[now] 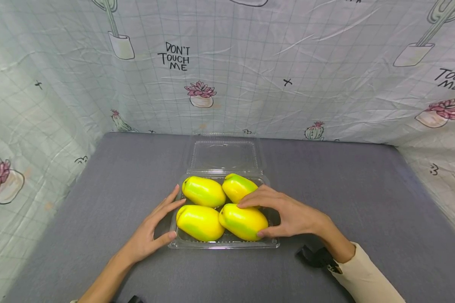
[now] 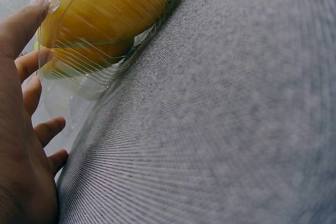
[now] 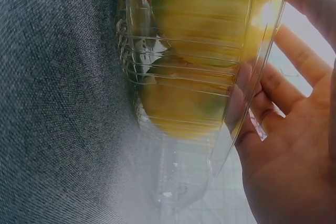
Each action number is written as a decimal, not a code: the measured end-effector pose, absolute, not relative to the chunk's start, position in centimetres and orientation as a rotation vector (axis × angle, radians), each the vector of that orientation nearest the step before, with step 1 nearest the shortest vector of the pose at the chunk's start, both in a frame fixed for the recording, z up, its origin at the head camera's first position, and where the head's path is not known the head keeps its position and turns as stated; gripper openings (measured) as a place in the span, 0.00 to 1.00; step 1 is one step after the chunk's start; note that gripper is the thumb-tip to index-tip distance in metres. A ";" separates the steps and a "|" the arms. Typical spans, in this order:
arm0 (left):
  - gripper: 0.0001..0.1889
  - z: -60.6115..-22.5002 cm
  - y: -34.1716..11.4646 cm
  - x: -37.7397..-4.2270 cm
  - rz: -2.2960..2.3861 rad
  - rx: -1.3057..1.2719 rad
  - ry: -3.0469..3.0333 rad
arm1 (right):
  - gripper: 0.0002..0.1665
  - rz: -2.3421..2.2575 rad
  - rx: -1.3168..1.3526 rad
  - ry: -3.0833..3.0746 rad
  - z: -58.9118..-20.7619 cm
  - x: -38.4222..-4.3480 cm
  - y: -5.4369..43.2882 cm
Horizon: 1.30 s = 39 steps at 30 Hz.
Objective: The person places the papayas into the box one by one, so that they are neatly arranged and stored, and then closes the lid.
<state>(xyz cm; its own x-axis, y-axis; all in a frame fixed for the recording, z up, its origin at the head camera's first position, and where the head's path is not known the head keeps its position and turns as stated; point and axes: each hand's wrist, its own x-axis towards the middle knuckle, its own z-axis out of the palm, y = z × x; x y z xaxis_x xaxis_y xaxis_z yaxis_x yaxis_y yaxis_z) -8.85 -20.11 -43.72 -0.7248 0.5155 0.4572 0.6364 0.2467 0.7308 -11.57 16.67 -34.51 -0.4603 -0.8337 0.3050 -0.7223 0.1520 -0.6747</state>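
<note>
Pinching one yellow fruit (image 1: 242, 222) below its palm, the right hand (image 1: 285, 211) was probably settling it; the left hand (image 1: 151, 230), splayed, braced the box (image 1: 223, 245) alongside. Gentle release seemed needed.

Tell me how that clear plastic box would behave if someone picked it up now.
The clear plastic box would probably flex, since it looks thin and ridged. Its lid lies open behind the four yellow fruits, so it may flop about. The fruits look smooth and rounded, so they might shift or roll.

Four yellow-green mangoes (image 1: 200, 223), two rows, inside clear plastic container (image 1: 223, 245); lid (image 1: 225, 156) open.
</note>
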 end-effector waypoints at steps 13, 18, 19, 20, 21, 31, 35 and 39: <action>0.34 -44.0 -20.4 -8.9 -1.534 -1.109 -2.335 | 0.38 -1.162 -1.558 2.306 -36.4 -12.4 17.3; 0.31 -43.2 -20.3 -9.0 -1.568 -1.043 -2.240 | 0.38 -1.184 -1.566 2.341 -36.5 -12.8 17.9; 0.29 -42.9 -20.2 -9.1 -1.571 -1.018 -2.220 | 0.37 -1.191 -1.564 2.354 -36.4 -12.9 18.0; 0.29 -42.4 -20.1 -9.1 -1.573 -0.987 -2.207 | 0.37 -1.195 -1.564 2.369 -36.3 -12.9 18.2; 0.28 -41.9 -19.9 -9.2 -1.579 -0.960 -2.198 | 0.36 -1.198 -1.557 2.388 -36.1 -13.0 18.3; 0.26 -35.9 -18.6 -10.6 -1.510 -0.668 -2.348 | 0.29 -1.314 -1.182 2.660 -35.5 -14.5 19.1; 0.25 -35.1 -18.3 -11.8 -1.497 -0.593 -2.396 | 0.29 -1.469 -0.886 2.681 -35.4 -15.1 19.2; 0.26 -35.5 -18.2 -13.2 -1.533 -0.538 -2.411 | 0.29 -1.581 -0.698 2.622 -35.4 -15.7 19.5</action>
<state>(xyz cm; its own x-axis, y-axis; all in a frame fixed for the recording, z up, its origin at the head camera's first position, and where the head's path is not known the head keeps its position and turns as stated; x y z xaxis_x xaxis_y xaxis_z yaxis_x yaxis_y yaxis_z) -13.23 -18.25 -35.47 -0.9052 0.1805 0.3847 0.4250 0.3839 0.8198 -15.73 19.47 -35.35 -0.9012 -0.3718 0.2227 -0.3705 0.3942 -0.8410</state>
